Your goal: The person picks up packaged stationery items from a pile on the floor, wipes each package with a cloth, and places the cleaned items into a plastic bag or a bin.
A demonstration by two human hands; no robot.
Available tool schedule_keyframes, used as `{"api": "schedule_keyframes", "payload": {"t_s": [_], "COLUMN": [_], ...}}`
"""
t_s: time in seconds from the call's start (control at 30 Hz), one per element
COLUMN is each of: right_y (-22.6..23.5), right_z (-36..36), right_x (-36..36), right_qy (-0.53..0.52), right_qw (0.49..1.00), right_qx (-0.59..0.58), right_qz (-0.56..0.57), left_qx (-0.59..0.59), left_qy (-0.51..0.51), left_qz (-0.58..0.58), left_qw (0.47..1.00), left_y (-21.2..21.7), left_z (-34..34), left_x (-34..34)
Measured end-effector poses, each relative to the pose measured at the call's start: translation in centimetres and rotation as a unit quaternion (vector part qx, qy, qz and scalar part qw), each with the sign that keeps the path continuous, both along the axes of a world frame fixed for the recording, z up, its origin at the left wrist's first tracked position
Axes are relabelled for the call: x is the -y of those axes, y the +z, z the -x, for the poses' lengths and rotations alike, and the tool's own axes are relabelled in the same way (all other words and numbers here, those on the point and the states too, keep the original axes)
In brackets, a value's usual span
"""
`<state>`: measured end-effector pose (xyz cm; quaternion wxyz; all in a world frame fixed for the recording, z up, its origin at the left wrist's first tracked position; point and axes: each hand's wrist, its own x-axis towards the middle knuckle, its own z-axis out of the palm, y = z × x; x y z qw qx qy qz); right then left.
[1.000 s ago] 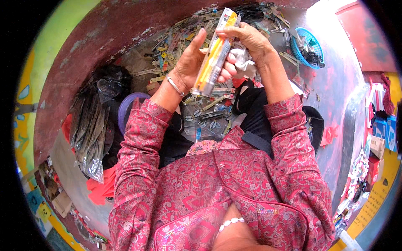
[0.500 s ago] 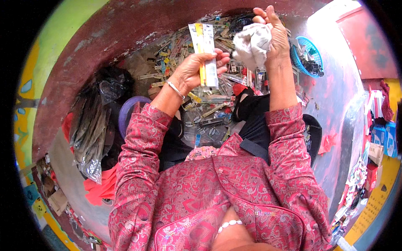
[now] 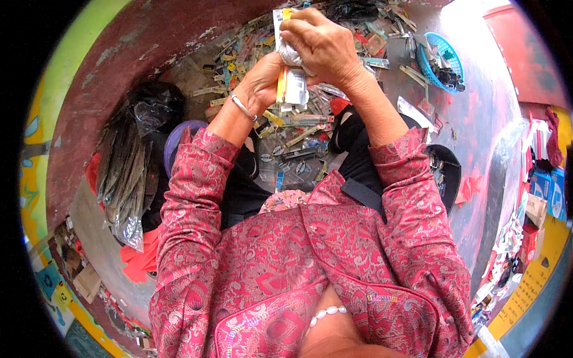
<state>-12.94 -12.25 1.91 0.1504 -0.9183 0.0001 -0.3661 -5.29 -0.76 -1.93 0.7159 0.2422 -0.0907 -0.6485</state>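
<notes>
In my left hand [image 3: 262,82] is a slim, flat white-and-yellow packet [image 3: 293,89], held upright with its lower end hanging past my fingers. A silver bangle circles my left wrist. My right hand [image 3: 328,49] is closed round a crumpled whitish cloth [image 3: 290,55], which is pressed against the packet's upper part. Most of the cloth and the packet's middle are hidden by my fingers. Below my hands, a loose heap of small flat packets [image 3: 301,121] spreads over the floor between my feet.
To the right stands a blue plastic basket [image 3: 425,62] with dark items inside. A black plastic bag [image 3: 152,101], a bundle of long clear-wrapped pieces [image 3: 122,179] and a round purple rim [image 3: 173,146] are at my left. A dark red wall base [image 3: 113,71] curves behind the heap.
My right hand has come down and left with the cloth, from apart in the air onto the packet. My left hand has shifted slightly left, still holding the packet.
</notes>
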Motion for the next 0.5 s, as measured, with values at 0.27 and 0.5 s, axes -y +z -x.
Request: {"api": "schedule_keyframes", "payload": {"t_s": [0.27, 0.5], "right_y": [1.9, 1.1], "right_z": [0.4, 0.2], "right_x": [6.3, 0.3], "right_qy": [-0.251, 0.012], "right_qw": [0.966, 0.995], "right_qx": [0.01, 0.055], "right_qz": [0.052, 0.086], "left_qx": [0.134, 0.219], "left_qy": [-0.147, -0.058], "left_qz": [-0.006, -0.156], "left_qw": [0.98, 0.962], "left_y": [2.6, 1.6], "left_z": [1.9, 0.9], "left_x": [-0.7, 0.0]}}
